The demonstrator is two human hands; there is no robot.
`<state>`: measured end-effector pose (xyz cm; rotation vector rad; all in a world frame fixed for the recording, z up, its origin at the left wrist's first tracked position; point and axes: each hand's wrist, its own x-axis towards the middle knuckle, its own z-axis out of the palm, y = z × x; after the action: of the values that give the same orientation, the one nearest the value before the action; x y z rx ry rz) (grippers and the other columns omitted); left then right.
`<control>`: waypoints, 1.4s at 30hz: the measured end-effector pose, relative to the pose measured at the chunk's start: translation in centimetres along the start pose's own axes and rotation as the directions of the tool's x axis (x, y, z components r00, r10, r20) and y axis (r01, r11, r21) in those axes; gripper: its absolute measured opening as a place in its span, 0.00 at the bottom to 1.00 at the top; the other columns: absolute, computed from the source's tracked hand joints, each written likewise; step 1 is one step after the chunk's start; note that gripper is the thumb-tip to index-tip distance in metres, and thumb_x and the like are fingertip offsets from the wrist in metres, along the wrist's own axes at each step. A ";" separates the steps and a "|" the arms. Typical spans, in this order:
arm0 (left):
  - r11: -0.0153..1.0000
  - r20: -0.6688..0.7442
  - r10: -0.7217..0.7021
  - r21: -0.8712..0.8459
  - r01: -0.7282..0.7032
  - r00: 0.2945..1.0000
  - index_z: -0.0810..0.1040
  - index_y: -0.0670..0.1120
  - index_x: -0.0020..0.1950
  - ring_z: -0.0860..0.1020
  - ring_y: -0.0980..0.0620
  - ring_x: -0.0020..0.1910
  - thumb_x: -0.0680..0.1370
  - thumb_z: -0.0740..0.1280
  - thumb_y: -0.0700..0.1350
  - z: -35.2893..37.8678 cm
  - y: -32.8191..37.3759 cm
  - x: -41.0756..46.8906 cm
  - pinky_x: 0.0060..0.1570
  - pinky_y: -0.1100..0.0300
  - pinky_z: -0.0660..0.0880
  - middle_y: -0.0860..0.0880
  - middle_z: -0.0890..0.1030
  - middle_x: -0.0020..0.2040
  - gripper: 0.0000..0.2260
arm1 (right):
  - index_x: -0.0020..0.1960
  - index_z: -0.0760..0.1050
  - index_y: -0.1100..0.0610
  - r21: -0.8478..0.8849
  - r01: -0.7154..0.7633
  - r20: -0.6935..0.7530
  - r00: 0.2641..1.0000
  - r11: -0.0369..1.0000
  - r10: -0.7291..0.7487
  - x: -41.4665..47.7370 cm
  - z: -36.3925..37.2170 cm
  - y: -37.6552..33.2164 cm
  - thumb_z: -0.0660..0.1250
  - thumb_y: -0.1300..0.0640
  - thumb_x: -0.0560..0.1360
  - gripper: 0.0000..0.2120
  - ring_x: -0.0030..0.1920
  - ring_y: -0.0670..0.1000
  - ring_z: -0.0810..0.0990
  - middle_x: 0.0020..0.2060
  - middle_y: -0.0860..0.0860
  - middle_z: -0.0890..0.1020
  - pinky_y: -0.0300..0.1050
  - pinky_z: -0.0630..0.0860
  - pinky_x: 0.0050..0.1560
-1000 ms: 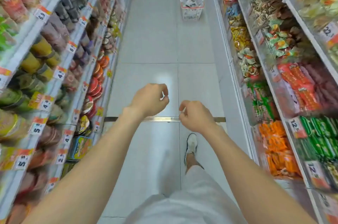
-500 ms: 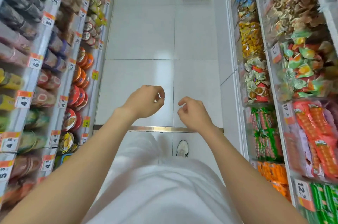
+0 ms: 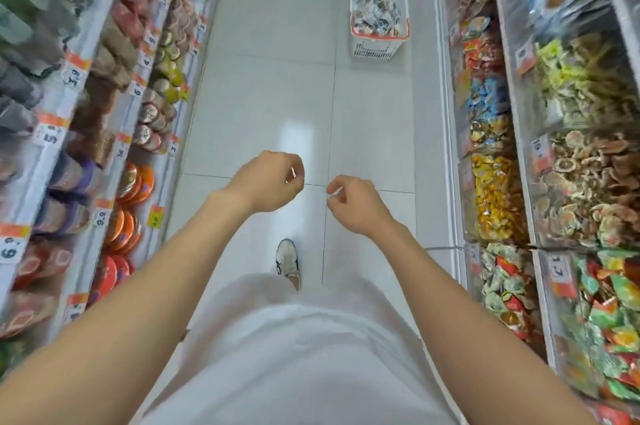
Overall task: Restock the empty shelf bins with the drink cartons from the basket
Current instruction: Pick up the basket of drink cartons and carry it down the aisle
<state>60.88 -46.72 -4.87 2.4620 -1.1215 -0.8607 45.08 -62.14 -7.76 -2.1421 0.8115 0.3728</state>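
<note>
Both left hand [image 3: 268,182] and right hand [image 3: 356,204] curl loosely, empty; the basket [image 3: 375,50] holds blurred, unidentifiable goods.

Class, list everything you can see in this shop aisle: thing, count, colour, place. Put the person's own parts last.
basket: one, white, red rim, on floor far ahead, by right shelves.
basket contents: many, pale, blurred; count unclear.
left shelves: tiers of tubs, some orange-lidded; orange price tags.
right shelves: clear bins of colourful snacks.
floor: white tiles, centre.
shoe: one, white, on floor.
garment: white, bottom centre.
left hand: loosely curled, empty.
right hand: loosely curled, empty.
</note>
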 end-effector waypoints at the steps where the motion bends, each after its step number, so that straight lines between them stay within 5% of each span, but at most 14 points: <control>1: 1.000 0.014 0.008 0.004 -0.008 1.000 0.81 0.56 0.53 0.80 0.50 0.46 0.80 0.62 0.53 -1.8 -0.2 2.4 0.49 0.48 0.82 0.56 0.83 0.46 0.09 | 0.58 0.80 0.50 0.003 -0.007 -0.005 1.000 1.000 0.007 2.2 -1.4 -1.0 0.63 0.54 0.77 0.13 0.51 0.52 0.81 0.41 0.45 0.82 0.52 0.82 0.53; 9: 0.997 0.112 0.074 -0.026 -0.072 0.991 0.82 0.56 0.52 0.82 0.51 0.45 0.79 0.62 0.55 -13.5 -0.6 23.7 0.51 0.49 0.82 0.55 0.84 0.49 0.10 | 0.59 0.80 0.52 0.187 -0.049 -0.081 0.995 0.981 0.065 20.3 -11.1 -4.5 0.65 0.57 0.78 0.11 0.39 0.42 0.82 0.38 0.47 0.84 0.29 0.71 0.34; 21: 0.994 0.099 0.085 0.059 -0.091 0.992 0.82 0.55 0.53 0.82 0.51 0.43 0.81 0.63 0.52 -32.0 0.2 58.0 0.49 0.48 0.82 0.56 0.84 0.46 0.09 | 0.60 0.79 0.51 0.178 -0.058 -0.074 0.995 0.982 0.072 53.5 -29.7 -11.8 0.63 0.54 0.76 0.14 0.52 0.53 0.82 0.43 0.49 0.83 0.50 0.81 0.54; 31: 0.990 0.068 0.114 0.076 -0.119 0.991 0.82 0.53 0.54 0.82 0.49 0.46 0.81 0.62 0.50 -46.7 -8.2 83.7 0.52 0.49 0.81 0.54 0.84 0.47 0.10 | 0.57 0.80 0.53 0.097 -0.039 -0.148 0.988 0.994 0.053 81.8 -39.5 -21.9 0.66 0.57 0.77 0.10 0.42 0.53 0.83 0.38 0.49 0.83 0.47 0.80 0.43; 35: 0.942 0.162 0.187 0.250 -0.223 0.969 0.82 0.52 0.56 0.81 0.46 0.52 0.82 0.61 0.49 -52.4 -9.2 93.6 0.57 0.49 0.75 0.54 0.84 0.50 0.10 | 0.59 0.79 0.54 0.193 -0.131 -0.186 0.968 0.972 0.167 90.3 -42.6 -25.3 0.66 0.57 0.78 0.10 0.38 0.50 0.82 0.39 0.51 0.84 0.41 0.75 0.39; 42: 0.807 0.410 0.321 0.354 -0.473 0.854 0.81 0.49 0.53 0.80 0.42 0.51 0.80 0.62 0.47 -57.8 -4.4 111.5 0.52 0.47 0.79 0.49 0.84 0.52 0.09 | 0.61 0.79 0.53 0.379 -0.208 -0.340 0.875 0.902 0.345 99.6 -49.3 -25.8 0.65 0.59 0.77 0.13 0.43 0.53 0.83 0.34 0.51 0.85 0.47 0.80 0.50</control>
<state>157.42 -127.19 -6.37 2.2906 -2.0873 -0.9885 136.62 -130.16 -11.66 -1.8005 1.3299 -0.0697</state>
